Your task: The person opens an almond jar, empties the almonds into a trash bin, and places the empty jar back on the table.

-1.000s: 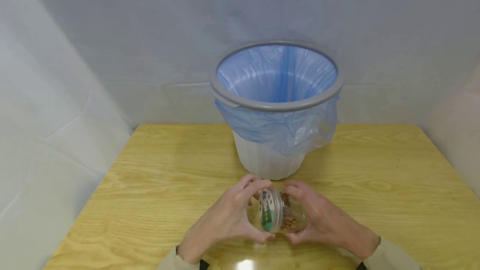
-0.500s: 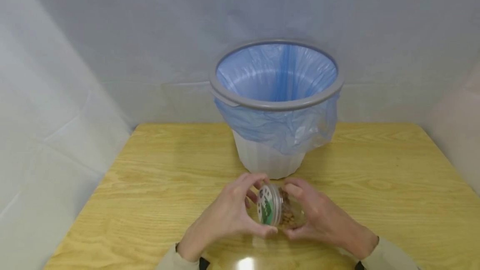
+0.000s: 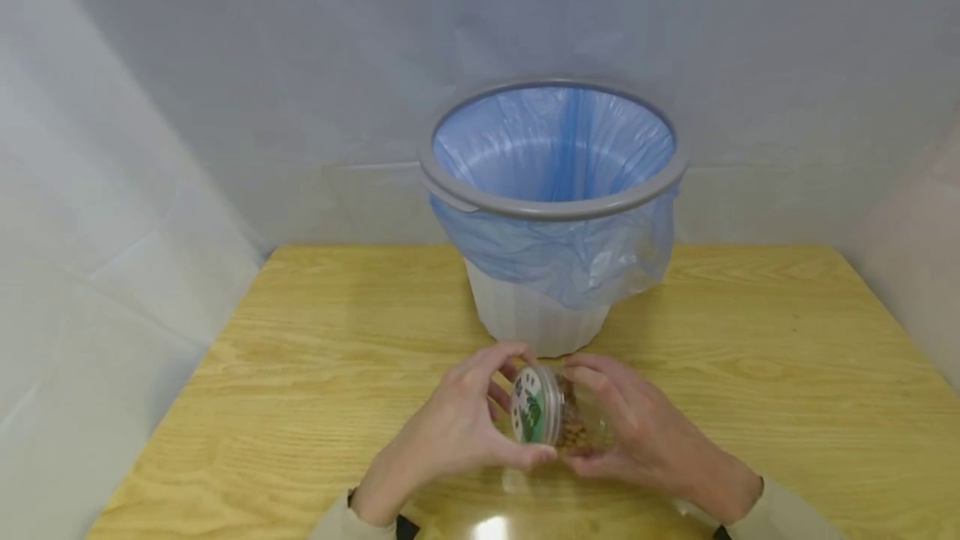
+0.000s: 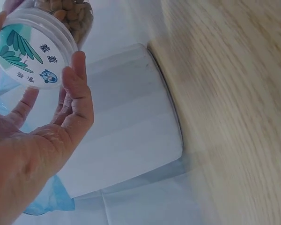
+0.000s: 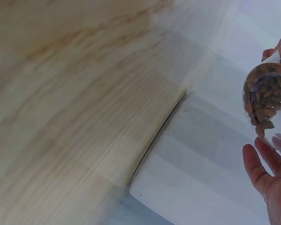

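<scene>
A clear plastic jar (image 3: 581, 425) of brown almond-like nuts lies tilted on its side between both hands in the head view, close over the table. Its round lid (image 3: 529, 411), printed white and green, faces left. My left hand (image 3: 461, 419) curves round the lid, thumb at the lower edge and fingers at the upper; the left wrist view shows the fingertips (image 4: 77, 61) right at the lid's rim. My right hand (image 3: 648, 427) holds the jar's body from the other side. In the right wrist view, the nuts (image 5: 267, 101) show through the clear jar.
Just behind the hands stands a white ribbed trash bin (image 3: 543, 327) with a grey rim ring (image 3: 555, 211) and a blue bag (image 3: 525, 252) folded over its edge. Beneath is a wooden table (image 3: 337, 332); pale sheeting (image 3: 262, 65) hangs behind and at the sides.
The jar and the left fingers have shifted slightly up and left in the head view, and the lid's print looks turned. Both hands have stayed round the jar; the bin has not moved.
</scene>
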Demonstrator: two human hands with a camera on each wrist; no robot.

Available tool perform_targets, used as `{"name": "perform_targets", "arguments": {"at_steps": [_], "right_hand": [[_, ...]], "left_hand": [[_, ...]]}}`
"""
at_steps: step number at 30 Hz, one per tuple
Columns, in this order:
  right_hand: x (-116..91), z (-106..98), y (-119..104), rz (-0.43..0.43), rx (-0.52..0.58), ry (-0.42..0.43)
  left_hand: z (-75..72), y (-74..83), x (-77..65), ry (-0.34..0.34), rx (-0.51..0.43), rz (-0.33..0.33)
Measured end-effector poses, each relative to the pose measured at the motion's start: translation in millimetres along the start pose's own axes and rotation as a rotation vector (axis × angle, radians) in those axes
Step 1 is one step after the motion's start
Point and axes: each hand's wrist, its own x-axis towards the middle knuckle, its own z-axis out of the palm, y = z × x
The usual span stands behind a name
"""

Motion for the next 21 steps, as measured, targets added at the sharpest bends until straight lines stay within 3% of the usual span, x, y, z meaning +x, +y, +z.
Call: {"name": "perform_targets", "arguments": {"at_steps": [10, 21], "right_hand": [[2.0, 2.0, -0.1, 0.003, -0.026, 0.03], [-4.7, 3.5, 0.6, 0.1, 0.013, -0.056]], "left_hand": [[2.4, 2.1, 1.9, -0.018, -0.084, -0.082], [6.0, -3.3, 3.3, -0.072, -0.063, -0.132]]}}
